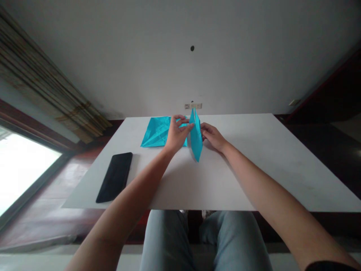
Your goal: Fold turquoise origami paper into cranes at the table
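The folded turquoise paper [196, 136] stands upright near the far edge of the white table [237, 177], with open table to its right and a creased turquoise sheet [156, 132] just left. The left hand [177, 134] grips it from that side with partly spread fingers [183, 128], the right hand [213, 137] from the other, curled; a black phone [114, 177] lies well left

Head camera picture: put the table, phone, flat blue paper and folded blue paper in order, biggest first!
White table
Then flat blue paper and black phone, too alike to rank
Then upright folded blue paper
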Motion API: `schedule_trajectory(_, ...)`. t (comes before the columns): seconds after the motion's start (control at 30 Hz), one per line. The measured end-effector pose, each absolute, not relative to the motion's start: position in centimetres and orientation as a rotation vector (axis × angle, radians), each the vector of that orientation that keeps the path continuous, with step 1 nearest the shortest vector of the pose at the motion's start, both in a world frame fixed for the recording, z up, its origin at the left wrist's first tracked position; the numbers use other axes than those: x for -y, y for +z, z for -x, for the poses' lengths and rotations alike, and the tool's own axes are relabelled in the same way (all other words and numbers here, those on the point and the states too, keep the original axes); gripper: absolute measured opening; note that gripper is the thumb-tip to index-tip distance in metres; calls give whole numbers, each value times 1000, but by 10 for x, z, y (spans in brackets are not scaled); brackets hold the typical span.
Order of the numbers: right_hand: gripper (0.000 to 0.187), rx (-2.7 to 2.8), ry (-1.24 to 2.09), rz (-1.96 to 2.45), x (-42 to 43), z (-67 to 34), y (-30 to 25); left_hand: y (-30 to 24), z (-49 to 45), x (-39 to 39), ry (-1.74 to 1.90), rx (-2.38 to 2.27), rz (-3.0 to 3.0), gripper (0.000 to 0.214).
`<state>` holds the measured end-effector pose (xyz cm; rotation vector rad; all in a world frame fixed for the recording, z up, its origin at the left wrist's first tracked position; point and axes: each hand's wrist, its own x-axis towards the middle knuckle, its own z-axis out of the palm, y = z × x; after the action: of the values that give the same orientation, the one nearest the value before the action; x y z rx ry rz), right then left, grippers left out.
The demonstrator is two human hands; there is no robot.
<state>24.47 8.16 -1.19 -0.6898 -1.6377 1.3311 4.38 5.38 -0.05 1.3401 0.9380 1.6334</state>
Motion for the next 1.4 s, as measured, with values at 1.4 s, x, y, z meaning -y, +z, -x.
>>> schedule_trajectory(1.4, 67, 1454, 1088, 759, -78, -239, 2, 0, -50, -37, 1403, -1018, -1632, 51)
